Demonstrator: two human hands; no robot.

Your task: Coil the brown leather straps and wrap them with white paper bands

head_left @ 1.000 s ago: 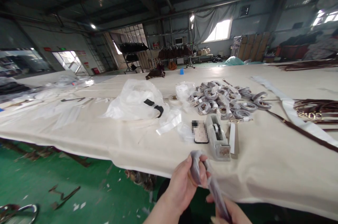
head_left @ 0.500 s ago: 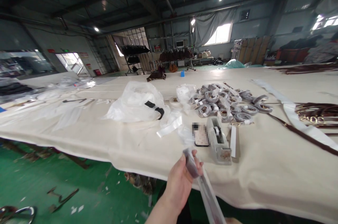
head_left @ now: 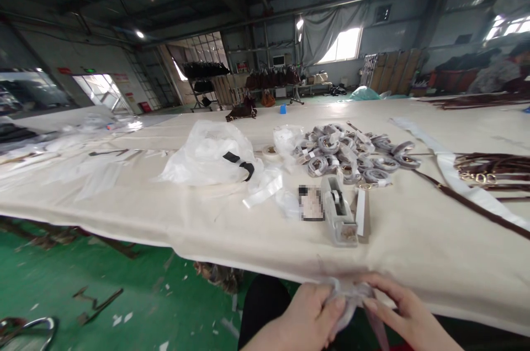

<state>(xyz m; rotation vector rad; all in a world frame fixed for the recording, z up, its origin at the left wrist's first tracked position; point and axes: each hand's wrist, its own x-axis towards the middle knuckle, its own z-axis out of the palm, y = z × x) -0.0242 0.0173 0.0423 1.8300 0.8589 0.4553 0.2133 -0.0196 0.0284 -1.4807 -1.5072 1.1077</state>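
My left hand (head_left: 308,318) and my right hand (head_left: 403,315) meet low at the table's front edge, both pinching a plastic-wrapped strap (head_left: 351,298) that hangs down between them. Just beyond on the cream-covered table (head_left: 414,240) stand a grey tape dispenser (head_left: 337,213) and a phone (head_left: 311,203). Farther back lies a pile of coiled wrapped straps (head_left: 351,155).
A crumpled clear plastic bag (head_left: 211,155) with black pieces lies left of centre, a tape roll (head_left: 271,152) beside it. Brown straps with gold buckles (head_left: 488,171) and a long white strip (head_left: 459,174) lie at right. Green floor (head_left: 83,296) with scraps lies below left.
My left hand dropped from chest height to the table edge with the strap. My right hand came up into view and now pinches the strap too.
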